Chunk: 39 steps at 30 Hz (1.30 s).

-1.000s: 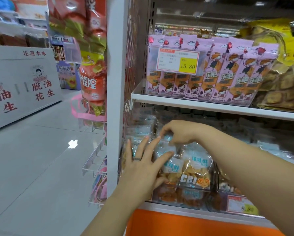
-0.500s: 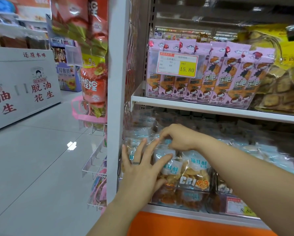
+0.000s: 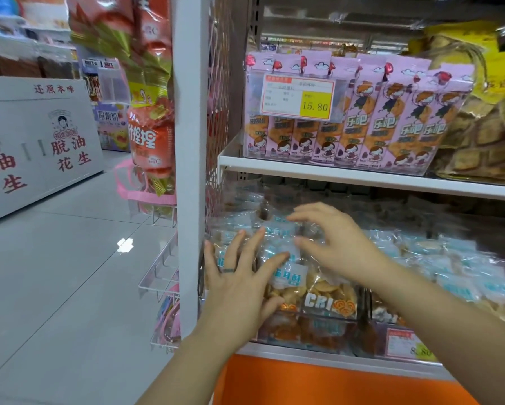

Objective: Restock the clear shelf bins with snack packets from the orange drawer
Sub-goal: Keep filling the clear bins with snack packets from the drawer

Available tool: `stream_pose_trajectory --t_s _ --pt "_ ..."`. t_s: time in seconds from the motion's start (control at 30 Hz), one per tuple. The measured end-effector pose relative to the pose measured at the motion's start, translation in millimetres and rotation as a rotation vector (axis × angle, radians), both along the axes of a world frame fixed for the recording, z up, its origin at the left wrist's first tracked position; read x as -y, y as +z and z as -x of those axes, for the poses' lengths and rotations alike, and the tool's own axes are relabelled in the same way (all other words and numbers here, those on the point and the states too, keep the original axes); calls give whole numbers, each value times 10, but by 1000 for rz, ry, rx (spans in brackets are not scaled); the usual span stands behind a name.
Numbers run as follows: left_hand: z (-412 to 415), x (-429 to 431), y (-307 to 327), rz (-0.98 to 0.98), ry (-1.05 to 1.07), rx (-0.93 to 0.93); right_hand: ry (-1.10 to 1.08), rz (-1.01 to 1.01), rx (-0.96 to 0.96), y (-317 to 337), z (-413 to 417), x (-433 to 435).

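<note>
Lower shelf: snack packets (image 3: 328, 296) are standing packed in the clear bin (image 3: 304, 337), just above the orange drawer (image 3: 318, 384).
Left hand (image 3: 236, 290) is lying open, fingers spread, pressing the front packets. Right hand (image 3: 342, 247) is hovering over the packet tops, fingers loosely bent, gripping nothing I can make out. Packets are looking light, crinkly and slippery, with brittle contents: best pinched at the sealed top edge, never squeezed. Upper shelf (image 3: 362, 178) is limiting headroom; the white upright (image 3: 190, 141) is crowding the left side.
</note>
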State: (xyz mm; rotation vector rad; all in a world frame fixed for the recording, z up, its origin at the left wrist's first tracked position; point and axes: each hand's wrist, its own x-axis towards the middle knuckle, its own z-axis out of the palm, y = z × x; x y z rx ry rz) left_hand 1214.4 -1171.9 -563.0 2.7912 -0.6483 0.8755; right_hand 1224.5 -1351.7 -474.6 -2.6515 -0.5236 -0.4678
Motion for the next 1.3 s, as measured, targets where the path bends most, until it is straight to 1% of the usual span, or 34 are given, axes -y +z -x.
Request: stream_pose_trajectory --t_s 0.03,0.1,0.17,0.2,0.27,0.33,0.4,0.57,0.63,0.7,0.77,0.8,0.87,0.97,1.1,1.23,1.3 --pt "-4 -8 -9 -4 -1 -7 -11 34 -2 -100 145 14" --pt "-12 -24 -29 1 -11 -22 -55 205 -78 -365 369 31" --pt "-20 -37 -51 0 -21 -32 -86 405 -10 -617 429 83" --pt "-16 -42 -55 -4 -20 -41 -88 443 21 -670 426 96" --pt "-8 -37 -48 -7 -13 -63 -67 469 9 -650 369 143" --pt "-17 -22 -39 -6 -3 -65 -7 493 -80 -588 328 197" --pt "-32 -5 -44 -3 5 -46 32 545 -122 -503 316 226" --pt "-18 37 -50 -11 23 -40 74 497 -185 -465 320 235" --pt "-4 11 -57 -27 4 -28 95 411 -199 -407 359 251" --pt "6 -31 -82 -32 -16 -5 81 287 -131 -333 380 294" --pt "27 -54 -108 -33 -12 13 12 168 -10 -246 363 332" --pt "35 -55 -119 -31 -11 28 -42 139 24 -205 327 353" --pt "46 -46 -138 -29 -23 58 -150 151 5 -158 203 367" --pt "45 -29 -140 -40 -40 101 -232 266 -141 -146 -17 345" --pt "17 -20 -138 -61 -30 107 -268 420 -269 -109 -196 350" --pt "15 -14 -133 -60 -27 82 -262 434 -383 -67 -242 394" --pt "13 -3 -117 -71 -31 66 -260 442 -381 -54 -213 399"
